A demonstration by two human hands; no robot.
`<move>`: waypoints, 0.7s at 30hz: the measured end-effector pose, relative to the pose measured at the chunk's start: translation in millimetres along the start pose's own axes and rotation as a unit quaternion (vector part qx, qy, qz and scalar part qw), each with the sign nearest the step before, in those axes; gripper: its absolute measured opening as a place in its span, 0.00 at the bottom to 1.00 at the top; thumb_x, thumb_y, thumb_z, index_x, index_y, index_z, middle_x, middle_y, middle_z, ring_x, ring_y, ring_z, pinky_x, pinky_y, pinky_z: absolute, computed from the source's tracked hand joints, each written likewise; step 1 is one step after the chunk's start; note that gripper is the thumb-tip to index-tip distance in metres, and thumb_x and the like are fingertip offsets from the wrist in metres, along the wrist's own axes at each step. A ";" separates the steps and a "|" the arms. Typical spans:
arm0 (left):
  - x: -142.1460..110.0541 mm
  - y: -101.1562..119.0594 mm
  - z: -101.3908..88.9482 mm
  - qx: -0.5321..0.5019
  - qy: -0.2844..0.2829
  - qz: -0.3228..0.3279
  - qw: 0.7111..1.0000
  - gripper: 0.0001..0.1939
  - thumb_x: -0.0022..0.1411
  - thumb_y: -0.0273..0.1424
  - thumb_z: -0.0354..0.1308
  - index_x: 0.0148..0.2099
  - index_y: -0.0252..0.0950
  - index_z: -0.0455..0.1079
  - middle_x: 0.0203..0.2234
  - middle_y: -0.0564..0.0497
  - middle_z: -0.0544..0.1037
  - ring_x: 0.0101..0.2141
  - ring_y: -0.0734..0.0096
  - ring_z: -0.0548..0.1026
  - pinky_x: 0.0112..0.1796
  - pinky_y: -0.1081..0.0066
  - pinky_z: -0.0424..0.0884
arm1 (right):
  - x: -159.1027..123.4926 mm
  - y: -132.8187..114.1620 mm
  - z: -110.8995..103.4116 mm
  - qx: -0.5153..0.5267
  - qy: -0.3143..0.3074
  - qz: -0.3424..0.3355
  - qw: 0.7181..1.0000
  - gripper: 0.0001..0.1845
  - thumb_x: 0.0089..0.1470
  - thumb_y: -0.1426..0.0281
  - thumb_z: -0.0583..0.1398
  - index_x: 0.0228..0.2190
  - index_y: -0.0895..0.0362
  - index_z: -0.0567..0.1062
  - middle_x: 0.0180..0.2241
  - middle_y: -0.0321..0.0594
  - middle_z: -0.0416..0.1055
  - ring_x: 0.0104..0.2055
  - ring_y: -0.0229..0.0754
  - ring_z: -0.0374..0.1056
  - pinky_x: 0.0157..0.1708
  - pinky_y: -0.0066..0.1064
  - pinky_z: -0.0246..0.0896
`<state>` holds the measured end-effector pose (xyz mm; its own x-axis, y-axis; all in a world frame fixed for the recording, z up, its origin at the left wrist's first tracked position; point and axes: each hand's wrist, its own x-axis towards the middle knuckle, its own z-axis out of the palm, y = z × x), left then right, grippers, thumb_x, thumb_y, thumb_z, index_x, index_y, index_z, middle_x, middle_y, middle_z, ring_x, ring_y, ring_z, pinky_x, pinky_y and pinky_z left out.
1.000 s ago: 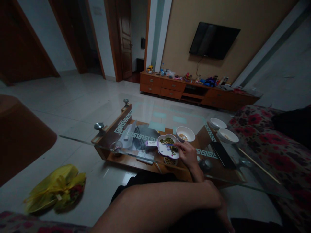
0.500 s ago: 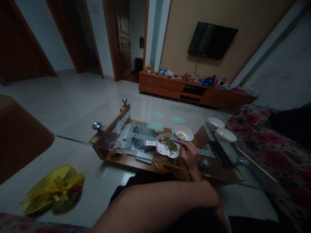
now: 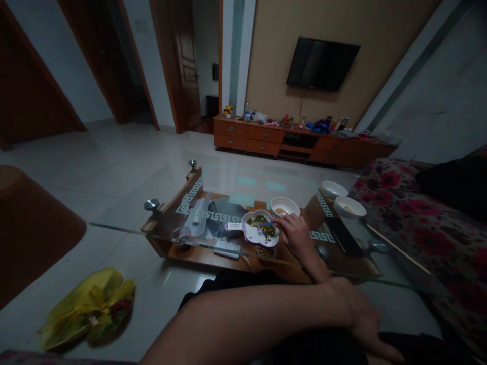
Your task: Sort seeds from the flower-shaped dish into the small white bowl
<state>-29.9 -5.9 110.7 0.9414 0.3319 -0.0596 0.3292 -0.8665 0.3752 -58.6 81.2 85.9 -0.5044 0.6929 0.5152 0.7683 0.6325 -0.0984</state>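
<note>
On the glass tabletop (image 3: 125, 223), the right hand (image 3: 297, 235) pinches a small blue tool (image 3: 267, 223) pointing left over the bean-filled flower-shaped dish (image 3: 259, 229), while the left hand (image 3: 371, 324) rests open, nearer, on the lap.

A round white bowl (image 3: 285, 206) with a few pale grains stands just beyond the grip on the glass-topped desk (image 3: 125, 215). 2 more white bowls (image 3: 333, 189) (image 3: 349, 207) sit to the right of it, a long thin wooden stick (image 3: 397, 249) nearer. A crumpled yellow plastic bag (image 3: 88, 307) lies on the floor, far left. A black wall television (image 3: 322, 64) hangs well beyond.
</note>
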 end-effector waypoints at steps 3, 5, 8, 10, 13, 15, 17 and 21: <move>-13.4 13.4 -24.2 0.031 -0.023 0.084 0.996 0.32 0.69 0.59 0.49 0.43 0.37 0.82 0.36 0.46 0.82 0.39 0.58 0.79 0.40 0.61 0.74 | 20.3 -4.7 -32.3 -0.096 -0.094 0.015 0.991 0.14 0.71 0.65 0.54 0.43 0.57 0.79 0.36 0.49 0.80 0.40 0.49 0.72 0.43 0.38 0.53; -31.7 22.0 -41.1 0.125 0.098 0.162 0.974 0.28 0.76 0.49 0.43 0.54 0.37 0.78 0.47 0.46 0.81 0.48 0.56 0.77 0.50 0.56 0.72 | 35.3 -11.3 -50.4 -0.130 -0.124 0.043 0.983 0.16 0.72 0.65 0.52 0.47 0.59 0.77 0.34 0.50 0.80 0.37 0.49 0.72 0.42 0.38 0.52; -61.3 30.4 -57.4 0.230 0.188 0.287 0.911 0.36 0.77 0.50 0.33 0.63 0.35 0.73 0.57 0.46 0.76 0.55 0.57 0.71 0.58 0.57 0.67 | 51.8 -22.8 -63.9 -0.109 -0.128 0.061 0.984 0.15 0.70 0.65 0.54 0.47 0.58 0.78 0.37 0.49 0.81 0.38 0.48 0.72 0.42 0.36 0.53; -75.7 35.0 -59.7 0.282 0.174 0.344 0.879 0.42 0.74 0.55 0.27 0.68 0.37 0.69 0.60 0.47 0.73 0.57 0.59 0.71 0.58 0.59 0.67 | 54.4 -28.9 -63.2 -0.069 -0.106 0.065 0.990 0.12 0.67 0.66 0.58 0.42 0.56 0.81 0.41 0.48 0.80 0.42 0.48 0.72 0.43 0.35 0.56; -83.5 43.7 -52.2 0.352 0.153 0.366 0.848 0.42 0.69 0.63 0.38 0.71 0.42 0.65 0.66 0.49 0.67 0.61 0.57 0.68 0.58 0.59 0.68 | 45.3 -33.1 -53.5 -0.009 -0.089 0.069 0.994 0.10 0.64 0.68 0.61 0.38 0.55 0.84 0.40 0.46 0.79 0.43 0.46 0.72 0.43 0.33 0.59; -79.3 48.9 -43.7 0.355 0.139 0.347 0.857 0.46 0.61 0.66 0.51 0.71 0.43 0.63 0.69 0.48 0.63 0.64 0.50 0.65 0.60 0.54 0.67 | 34.6 -32.7 -45.5 0.018 -0.100 0.070 0.992 0.11 0.63 0.69 0.61 0.39 0.55 0.85 0.38 0.45 0.79 0.41 0.45 0.72 0.42 0.33 0.61; -70.1 51.1 -36.2 0.288 0.126 0.306 0.899 0.50 0.58 0.65 0.56 0.73 0.40 0.61 0.70 0.45 0.60 0.63 0.46 0.67 0.59 0.52 0.68 | 24.7 -30.8 -38.7 0.038 -0.113 0.075 0.990 0.11 0.63 0.70 0.61 0.39 0.54 0.86 0.37 0.44 0.80 0.40 0.45 0.73 0.41 0.32 0.61; -52.2 46.8 -31.0 0.110 0.007 0.193 0.975 0.39 0.69 0.56 0.51 0.70 0.35 0.60 0.55 0.42 0.75 0.50 0.55 0.78 0.47 0.58 0.76 | 15.7 -25.3 -30.7 0.071 -0.129 0.099 0.984 0.11 0.60 0.72 0.63 0.39 0.54 0.87 0.37 0.44 0.81 0.39 0.45 0.74 0.40 0.33 0.62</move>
<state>-65.9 -52.3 160.1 0.9977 -0.0303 0.0598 -0.0395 -0.9864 0.1595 -73.8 65.4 122.6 -0.4471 0.8607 0.2433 0.8084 0.5053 -0.3020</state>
